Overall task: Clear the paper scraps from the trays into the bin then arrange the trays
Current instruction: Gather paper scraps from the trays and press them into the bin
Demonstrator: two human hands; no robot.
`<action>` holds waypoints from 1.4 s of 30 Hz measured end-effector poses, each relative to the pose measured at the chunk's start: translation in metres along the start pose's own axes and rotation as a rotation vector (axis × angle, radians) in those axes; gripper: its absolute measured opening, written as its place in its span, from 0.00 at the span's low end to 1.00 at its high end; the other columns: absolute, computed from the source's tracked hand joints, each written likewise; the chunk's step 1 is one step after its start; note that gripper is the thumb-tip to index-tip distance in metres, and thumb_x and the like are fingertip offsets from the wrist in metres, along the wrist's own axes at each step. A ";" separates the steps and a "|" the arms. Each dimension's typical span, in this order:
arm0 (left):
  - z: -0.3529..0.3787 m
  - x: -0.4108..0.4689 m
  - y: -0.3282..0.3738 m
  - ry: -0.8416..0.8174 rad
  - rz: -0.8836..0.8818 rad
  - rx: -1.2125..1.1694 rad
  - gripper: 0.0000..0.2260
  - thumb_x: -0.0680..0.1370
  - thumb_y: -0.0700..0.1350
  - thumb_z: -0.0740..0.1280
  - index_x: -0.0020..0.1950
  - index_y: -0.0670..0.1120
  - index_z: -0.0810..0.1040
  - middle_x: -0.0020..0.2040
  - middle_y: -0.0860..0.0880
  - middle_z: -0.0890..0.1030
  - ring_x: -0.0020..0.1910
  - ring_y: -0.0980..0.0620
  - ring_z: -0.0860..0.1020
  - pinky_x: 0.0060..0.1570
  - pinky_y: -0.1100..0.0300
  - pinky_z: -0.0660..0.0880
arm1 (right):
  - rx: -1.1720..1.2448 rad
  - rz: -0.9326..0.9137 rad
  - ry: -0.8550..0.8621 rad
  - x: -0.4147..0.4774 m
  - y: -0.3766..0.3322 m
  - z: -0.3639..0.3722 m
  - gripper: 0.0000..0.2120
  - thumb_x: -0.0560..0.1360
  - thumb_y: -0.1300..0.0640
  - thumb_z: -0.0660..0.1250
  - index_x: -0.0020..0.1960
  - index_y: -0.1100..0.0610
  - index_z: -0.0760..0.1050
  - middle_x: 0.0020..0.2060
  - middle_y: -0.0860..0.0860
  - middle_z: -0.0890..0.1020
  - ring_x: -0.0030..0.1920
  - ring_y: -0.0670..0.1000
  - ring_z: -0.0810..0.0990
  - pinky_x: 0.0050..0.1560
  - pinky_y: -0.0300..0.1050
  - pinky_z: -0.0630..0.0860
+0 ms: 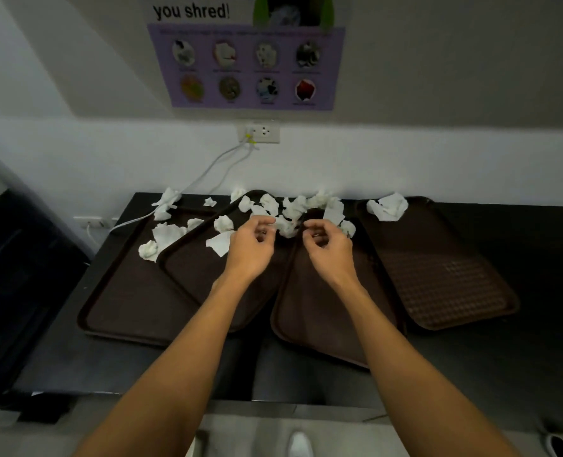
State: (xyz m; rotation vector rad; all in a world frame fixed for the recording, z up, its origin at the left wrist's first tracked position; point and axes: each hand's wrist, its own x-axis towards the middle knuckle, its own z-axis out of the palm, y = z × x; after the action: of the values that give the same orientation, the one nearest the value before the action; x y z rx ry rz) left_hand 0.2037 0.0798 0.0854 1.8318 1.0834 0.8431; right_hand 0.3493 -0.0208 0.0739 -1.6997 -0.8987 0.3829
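Observation:
Several dark brown trays lie overlapping on a black table: a left tray (118, 301), a tilted tray (191, 272) over it, a middle tray (309, 311) and a right tray (444, 278). White crumpled paper scraps (295, 206) are piled along the trays' far ends, with more scraps at the left (166, 235) and one wad on the right tray (388, 206). My left hand (252, 245) and my right hand (327, 244) hover with curled fingers at the near edge of the central pile. Whether either hand pinches a scrap is unclear.
A black table (520, 357) stands against a white wall with a socket (263, 131) and a white cable (207, 173) running down to the left. A dark bin or cabinet (13, 275) stands at the left. A poster (247, 65) hangs above.

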 end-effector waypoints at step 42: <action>0.184 0.129 -0.042 -0.504 0.074 0.552 0.24 0.79 0.44 0.70 0.75 0.50 0.72 0.76 0.48 0.67 0.76 0.46 0.63 0.75 0.54 0.63 | -0.487 0.062 -0.114 0.069 0.148 -0.063 0.15 0.72 0.64 0.76 0.57 0.55 0.81 0.55 0.51 0.80 0.56 0.51 0.75 0.57 0.46 0.77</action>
State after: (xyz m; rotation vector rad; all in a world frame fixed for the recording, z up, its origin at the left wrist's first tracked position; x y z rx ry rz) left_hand 0.3965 0.1514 -0.0142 2.3767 0.9734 0.0841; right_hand 0.4907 -0.0267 -0.0287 -2.1718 -1.0859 0.3212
